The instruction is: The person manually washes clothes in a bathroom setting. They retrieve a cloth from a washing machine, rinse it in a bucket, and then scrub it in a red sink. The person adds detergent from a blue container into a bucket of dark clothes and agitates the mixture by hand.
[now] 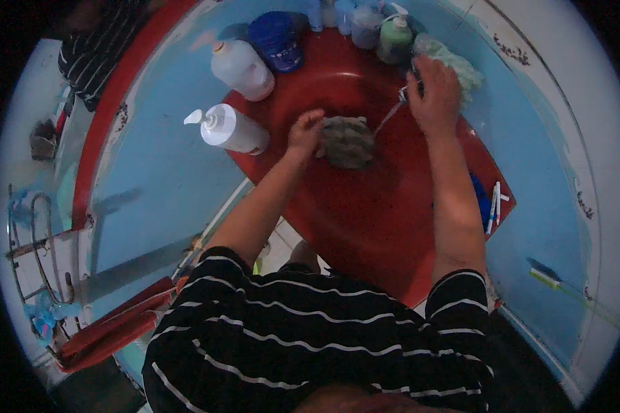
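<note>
A folded grey-brown striped cloth [347,142] lies on the red sink basin [361,206]. My left hand [307,131] is at its left edge with curled fingers; whether it grips the cloth is unclear. My right hand [435,93] is over the upper right of the basin, beside a pale green mesh-like bunch [449,62]. Under its fingers is a dark, metallic object [404,94], perhaps the faucet, with a thin pale streak running down from it towards the cloth. The grip of the right hand is hidden.
White pump bottles [232,129] stand on the basin's left rim. A blue tub [276,41] and a green pump bottle [394,38] stand along the back. Toothbrush-like items [493,206] lie at the right corner. A wire rack [41,248] hangs far left.
</note>
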{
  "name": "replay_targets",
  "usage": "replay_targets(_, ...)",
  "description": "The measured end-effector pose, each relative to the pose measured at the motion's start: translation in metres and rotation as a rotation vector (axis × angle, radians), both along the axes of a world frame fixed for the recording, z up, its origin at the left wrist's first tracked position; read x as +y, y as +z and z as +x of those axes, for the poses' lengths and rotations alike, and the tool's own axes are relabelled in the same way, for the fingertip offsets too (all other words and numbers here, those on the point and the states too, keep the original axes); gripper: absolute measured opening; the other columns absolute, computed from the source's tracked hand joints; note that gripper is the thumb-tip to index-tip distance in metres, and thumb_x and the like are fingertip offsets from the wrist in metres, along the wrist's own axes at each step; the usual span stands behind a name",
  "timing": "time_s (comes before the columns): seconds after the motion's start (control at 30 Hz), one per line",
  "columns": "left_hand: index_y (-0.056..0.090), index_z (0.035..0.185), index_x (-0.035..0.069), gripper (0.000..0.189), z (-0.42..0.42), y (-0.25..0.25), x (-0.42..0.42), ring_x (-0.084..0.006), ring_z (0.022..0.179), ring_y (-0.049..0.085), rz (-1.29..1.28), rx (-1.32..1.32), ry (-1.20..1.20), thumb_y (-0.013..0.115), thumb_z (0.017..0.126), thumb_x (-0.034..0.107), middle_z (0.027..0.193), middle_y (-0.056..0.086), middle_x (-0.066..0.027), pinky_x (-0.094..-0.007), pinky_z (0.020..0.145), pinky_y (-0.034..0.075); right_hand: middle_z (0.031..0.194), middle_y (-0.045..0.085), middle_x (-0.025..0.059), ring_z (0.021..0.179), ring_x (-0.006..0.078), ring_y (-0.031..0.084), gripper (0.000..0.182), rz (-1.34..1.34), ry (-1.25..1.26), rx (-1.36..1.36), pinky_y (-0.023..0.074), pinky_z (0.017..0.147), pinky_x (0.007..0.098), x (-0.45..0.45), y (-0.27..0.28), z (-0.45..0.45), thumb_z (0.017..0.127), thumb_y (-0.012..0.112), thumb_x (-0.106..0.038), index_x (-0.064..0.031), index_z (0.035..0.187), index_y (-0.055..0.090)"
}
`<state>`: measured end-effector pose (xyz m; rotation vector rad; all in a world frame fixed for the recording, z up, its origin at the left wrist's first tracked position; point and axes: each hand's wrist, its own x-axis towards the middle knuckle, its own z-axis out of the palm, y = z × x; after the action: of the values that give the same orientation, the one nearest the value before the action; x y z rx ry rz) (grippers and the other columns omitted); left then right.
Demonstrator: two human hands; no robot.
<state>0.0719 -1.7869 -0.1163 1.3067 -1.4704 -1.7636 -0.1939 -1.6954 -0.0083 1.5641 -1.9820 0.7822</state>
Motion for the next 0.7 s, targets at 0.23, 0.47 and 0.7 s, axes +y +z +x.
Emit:
replay_targets(0.23, 0.056, 0.116, 0.007, 0.032, -0.004, 0.034, -0.009, -0.0116, 0.089, 0.053, -0.126, 0.131, 0.119, 0.054, 0.084, 0.002, 0.108, 0.055, -0.0009, -0.0258, 0.076, 0.045, 0.131, 0.047, 0.0071, 0.120, 0.0260, 0.044, 0.049, -0.077, 0.055, -0.019, 0.0296, 0.102, 0.0500, -0.025, 0.026, 0.066, 0.080, 0.063, -0.029, -0.0127, 0.124, 0.051)
replay_targets(0.47, 0.060, 0.111, 0.009, 0.029, 0.039, 0.023, 0.084, -0.0104, 0.090, 0.051, -0.262, -0.073, -0.146, 0.057, 0.083, 0.004, 0.103, 0.055, -0.0011, -0.0262, 0.081, 0.043, 0.140, 0.032, 0.0156, 0.123, 0.0389, 0.038, 0.078, 0.096, 0.278, -0.160, 0.0324, 0.101, 0.0516, -0.189, 0.022, 0.138, 0.068, 0.074, -0.036, -0.0281, 0.137, 0.037)
replay_targets(0.7, 0.059, 0.114, 0.009, 0.027, 0.075, 0.033, 0.080, -0.0106, 0.087, 0.053, 0.130, 0.066, -0.105, 0.057, 0.087, 0.011, 0.101, 0.055, -0.0006, -0.0253, 0.077, 0.044, 0.139, 0.034, 0.0177, 0.121, 0.0398, 0.044, 0.098, 0.454, 0.337, -0.389, 0.0417, 0.096, 0.0497, -0.240, 0.009, 0.115, 0.057, 0.079, -0.046, -0.0296, 0.140, 0.029)
